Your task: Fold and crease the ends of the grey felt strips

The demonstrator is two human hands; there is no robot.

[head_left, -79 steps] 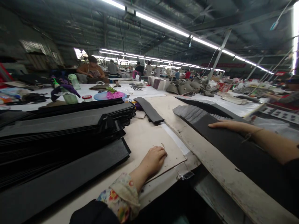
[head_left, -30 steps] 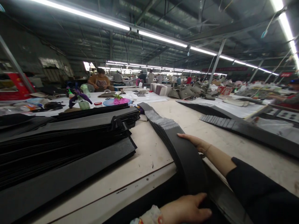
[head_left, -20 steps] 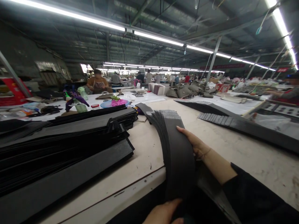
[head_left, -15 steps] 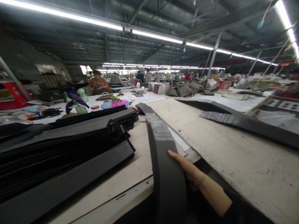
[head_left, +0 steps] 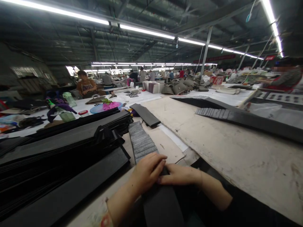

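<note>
A fanned stack of dark grey strips lies on the table in front of me, running from near the table edge toward the far side. My left hand rests on top of the near part of the stack with its fingers curled over it. My right hand lies flat against the stack's right side, fingertips touching my left hand. The near end of the stack hangs over the table edge toward me.
A big pile of long black sheets fills the left. Another short black strip bundle lies beyond. A long fanned row of grey strips lies at the right on the pale board. Other people work at far tables.
The strip stack, carried over from the right board, now lies flat in front of me. My left hand has come up onto it and both hands meet on top.
</note>
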